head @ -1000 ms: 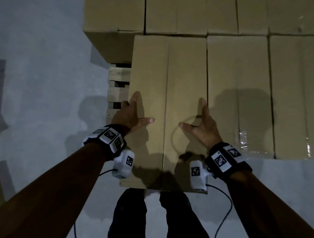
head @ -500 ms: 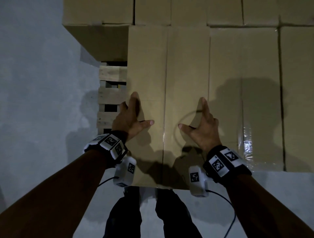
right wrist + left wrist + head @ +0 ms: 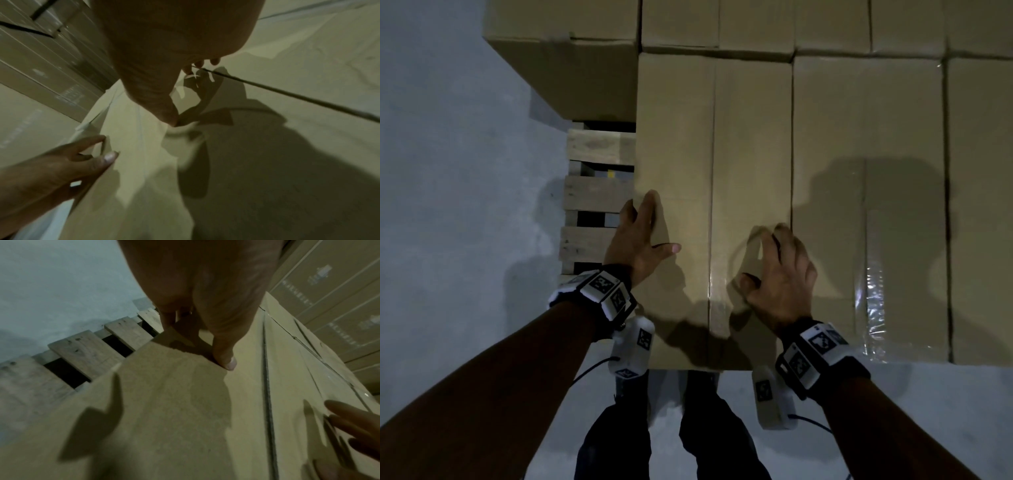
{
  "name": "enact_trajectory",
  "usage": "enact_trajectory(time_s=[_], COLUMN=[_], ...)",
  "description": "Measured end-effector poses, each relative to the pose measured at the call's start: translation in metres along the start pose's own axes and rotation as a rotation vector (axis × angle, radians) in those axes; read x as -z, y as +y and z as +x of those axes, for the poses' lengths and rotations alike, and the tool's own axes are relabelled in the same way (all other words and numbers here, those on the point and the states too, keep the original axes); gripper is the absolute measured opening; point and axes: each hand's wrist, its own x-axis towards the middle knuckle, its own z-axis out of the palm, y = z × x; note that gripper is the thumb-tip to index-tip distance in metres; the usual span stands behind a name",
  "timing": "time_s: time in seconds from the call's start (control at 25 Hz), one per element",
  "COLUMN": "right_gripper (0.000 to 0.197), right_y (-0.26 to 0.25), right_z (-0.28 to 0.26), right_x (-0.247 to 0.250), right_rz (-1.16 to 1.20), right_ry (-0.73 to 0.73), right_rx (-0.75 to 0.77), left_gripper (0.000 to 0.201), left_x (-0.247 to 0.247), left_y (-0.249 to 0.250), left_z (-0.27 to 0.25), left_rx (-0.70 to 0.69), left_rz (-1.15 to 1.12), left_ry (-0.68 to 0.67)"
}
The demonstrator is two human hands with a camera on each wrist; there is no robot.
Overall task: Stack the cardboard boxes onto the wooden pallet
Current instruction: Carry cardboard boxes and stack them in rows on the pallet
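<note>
A wooden pallet on the grey floor carries, apparently directly, cardboard boxes.

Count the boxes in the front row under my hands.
3: the first box under the left hand and right hand, the second box with tape beside it, the third box cut off at the right edge. More may lie beyond.

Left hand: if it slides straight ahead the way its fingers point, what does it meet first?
Probably nothing soon. The left hand lies on the left edge of the box, fingers pointing away along it. The top ahead looks free up to the back row of boxes, which seems slightly higher; depth is unclear.
</note>
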Motion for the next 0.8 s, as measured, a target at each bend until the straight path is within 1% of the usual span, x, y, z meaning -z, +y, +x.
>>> enact_trajectory(time_s=[0.08,0.16,0.32,0.4,0.52,0.6,0.72,0.8], right_gripper=[0.082,0.078,0.075,0.076,0.079,0.082,0.089,0.101], right_y=[0.003,0.008,0.018,0.025,0.038,0.049,0.068,0.079], right_z=[-0.004,-0.01,-0.028,-0.041,-0.066,-0.082,-0.105,-0.115], right_x=[-0.002,-0.004,-0.008,-0.012,-0.022,-0.03,-0.044,-0.052], right_rz=[-0.008,-0.033,-0.062,-0.073,-0.074,-0.061,-0.043,-0.055], right_ry=[-0.022,-0.031,-0.053,-0.067,-0.108,-0.11,-0.066,-0.068], right_rx=[0.031,0.062,0.081,0.082,0.073,0.077,0.123,0.128], left_gripper=[0.106,0.103,0.095,0.092,0.09,0.089,0.09,0.096], left_x=[-0.001,-0.002,-0.008,-0.013,-0.022,-0.028,-0.04,-0.051], left_y=[-0.005,-0.007,-0.012,-0.015,-0.016,-0.017,-0.024,-0.031], left_z=[0.0,-0.003,-0.03,-0.047,-0.077,-0.099,-0.129,-0.144], left_rx=[-0.017,-0.042,-0.113,-0.13,-0.137,-0.162,-0.271,-0.33], left_rz=[0.011,0.072,0.32,0.441,0.554,0.622,0.657,0.672], left_ry=[0.004,0.012,0.039,0.021,-0.061,-0.13,-0.168,-0.165])
